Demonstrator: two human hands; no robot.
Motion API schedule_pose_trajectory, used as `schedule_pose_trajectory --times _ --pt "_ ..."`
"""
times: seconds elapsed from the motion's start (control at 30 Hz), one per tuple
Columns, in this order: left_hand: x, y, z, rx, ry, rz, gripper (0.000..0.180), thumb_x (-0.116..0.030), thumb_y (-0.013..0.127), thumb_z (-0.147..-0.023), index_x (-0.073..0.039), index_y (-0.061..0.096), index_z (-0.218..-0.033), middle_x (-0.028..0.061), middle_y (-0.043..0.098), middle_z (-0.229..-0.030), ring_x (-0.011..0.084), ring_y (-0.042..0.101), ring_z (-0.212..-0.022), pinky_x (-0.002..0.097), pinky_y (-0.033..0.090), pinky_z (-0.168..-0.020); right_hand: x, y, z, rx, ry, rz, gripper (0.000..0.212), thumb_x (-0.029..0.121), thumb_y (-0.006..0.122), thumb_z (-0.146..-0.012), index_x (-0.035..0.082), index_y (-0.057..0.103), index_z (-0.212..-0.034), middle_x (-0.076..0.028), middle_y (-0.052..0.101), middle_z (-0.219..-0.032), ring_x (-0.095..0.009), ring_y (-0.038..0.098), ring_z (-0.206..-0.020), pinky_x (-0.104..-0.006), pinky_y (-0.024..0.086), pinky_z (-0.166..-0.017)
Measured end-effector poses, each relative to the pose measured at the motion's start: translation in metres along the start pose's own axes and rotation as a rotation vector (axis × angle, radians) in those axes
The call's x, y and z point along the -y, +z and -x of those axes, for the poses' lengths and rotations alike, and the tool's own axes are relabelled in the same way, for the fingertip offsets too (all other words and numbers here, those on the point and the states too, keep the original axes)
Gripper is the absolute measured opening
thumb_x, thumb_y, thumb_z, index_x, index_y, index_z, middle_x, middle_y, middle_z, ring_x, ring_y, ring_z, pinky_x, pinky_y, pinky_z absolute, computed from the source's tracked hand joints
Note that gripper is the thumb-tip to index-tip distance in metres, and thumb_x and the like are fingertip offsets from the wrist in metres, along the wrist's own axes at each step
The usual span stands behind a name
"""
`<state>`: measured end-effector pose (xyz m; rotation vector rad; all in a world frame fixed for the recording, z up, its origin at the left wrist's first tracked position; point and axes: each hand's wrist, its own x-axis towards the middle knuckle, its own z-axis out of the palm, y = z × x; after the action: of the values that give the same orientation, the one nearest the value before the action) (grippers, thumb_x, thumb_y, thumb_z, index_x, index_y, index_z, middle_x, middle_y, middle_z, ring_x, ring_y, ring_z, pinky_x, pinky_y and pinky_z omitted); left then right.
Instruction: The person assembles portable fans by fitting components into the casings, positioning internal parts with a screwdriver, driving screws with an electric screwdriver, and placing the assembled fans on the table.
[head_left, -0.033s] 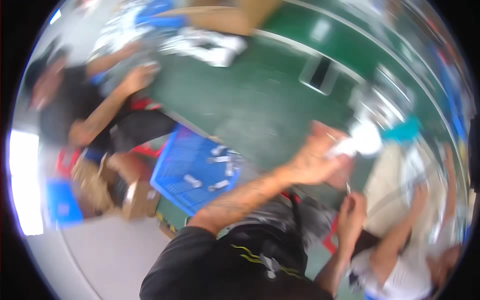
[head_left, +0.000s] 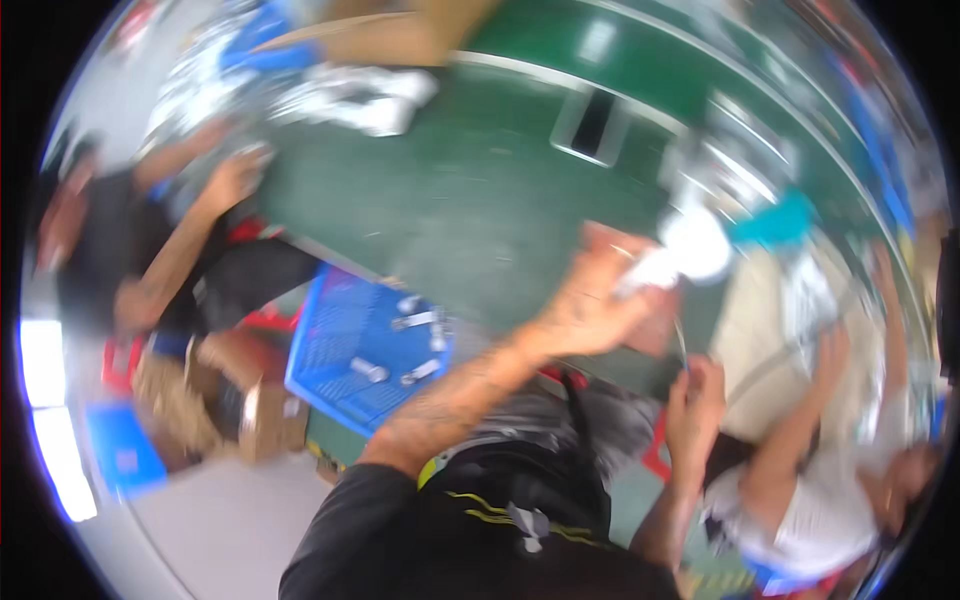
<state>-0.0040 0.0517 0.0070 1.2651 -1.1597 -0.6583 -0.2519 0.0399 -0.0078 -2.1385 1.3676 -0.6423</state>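
Note:
My left hand (head_left: pixel 590 305) reaches over the green tabletop with its fingers closed around the handle of a white round-headed piece (head_left: pixel 697 246). The round head sticks out to the right of the fingers, too blurred for detail. Lower right, my right hand (head_left: pixel 697 395) is pinched on a thin pale rod-like thing (head_left: pixel 682 340) pointing up toward the left hand. Whether the rod touches the white piece cannot be made out. Left of my left forearm, a blue basket (head_left: pixel 330 385) holds several small white and grey handled pieces (head_left: pixel 418 322).
A framed dark panel (head_left: pixel 592 125) lies on the green table (head_left: pixel 430 200). Clear-wrapped items (head_left: pixel 735 150) and a teal cloth-like thing (head_left: pixel 775 222) lie at right. Silvery packets (head_left: pixel 370 100) sit near a cardboard box (head_left: pixel 390 35). Co-workers sit at left (head_left: pixel 150 235) and right (head_left: pixel 820 495).
The whole scene has shifted left in the picture, as the head view turned slightly. Both hands keep their grip; their positions relative to each other are nearly the same.

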Motion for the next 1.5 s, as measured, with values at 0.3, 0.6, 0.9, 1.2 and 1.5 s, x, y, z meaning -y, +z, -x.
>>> schedule_pose_trajectory --times 0.3,0.6,0.9,1.2,1.5 --pt "0.009 0.005 -0.002 0.088 -0.114 -0.116 0.042 -0.020 0.065 -0.094 -0.003 0.057 -0.132 0.0212 0.069 -0.120 0.0352 0.068 -0.109 0.0441 0.052 -0.097 0.055 -0.020 -0.008 -0.170 -0.170 -0.077 0.031 -0.002 0.060 -0.098 0.001 0.066 -0.128 -0.012 0.064 -0.088 -0.019 0.064 -0.065 -0.0293 0.048 -0.056" --pt "0.006 0.014 0.006 0.079 -0.093 -0.174 0.044 -0.020 0.066 -0.092 -0.003 0.058 -0.133 0.0208 0.068 -0.126 0.0377 0.064 -0.120 0.0454 0.049 -0.104 0.079 -0.021 -0.020 -0.072 -0.187 -0.106 0.044 -0.001 0.068 -0.093 0.011 0.066 -0.135 -0.010 0.071 -0.087 -0.026 0.069 -0.063 -0.0362 0.056 -0.059" --pt "0.009 0.013 0.007 0.046 -0.122 -0.140 0.042 -0.021 0.066 -0.093 -0.004 0.060 -0.131 0.0200 0.069 -0.124 0.0387 0.067 -0.114 0.0449 0.051 -0.101 0.074 -0.016 -0.022 -0.110 -0.261 0.046 0.052 -0.003 0.073 -0.085 0.014 0.070 -0.134 -0.004 0.051 -0.070 -0.021 0.057 -0.054 -0.0365 0.049 -0.051" --pt "0.013 0.016 0.006 0.036 -0.087 -0.127 0.042 -0.021 0.066 -0.093 -0.005 0.060 -0.131 0.0192 0.070 -0.125 0.0376 0.068 -0.114 0.0436 0.052 -0.099 0.071 -0.018 -0.024 -0.139 -0.293 0.115 0.057 -0.003 0.074 -0.079 0.016 0.071 -0.133 -0.001 0.049 -0.072 -0.017 0.055 -0.054 -0.0336 0.047 -0.049" --pt "0.018 0.015 0.007 0.039 0.005 -0.161 0.044 -0.025 0.068 -0.094 -0.005 0.059 -0.132 0.0190 0.069 -0.127 0.0382 0.068 -0.115 0.0443 0.052 -0.100 0.084 -0.029 -0.027 -0.068 -0.266 0.160 0.050 -0.008 0.071 -0.083 0.013 0.075 -0.128 -0.006 0.053 -0.070 -0.022 0.056 -0.056 -0.0365 0.046 -0.054"
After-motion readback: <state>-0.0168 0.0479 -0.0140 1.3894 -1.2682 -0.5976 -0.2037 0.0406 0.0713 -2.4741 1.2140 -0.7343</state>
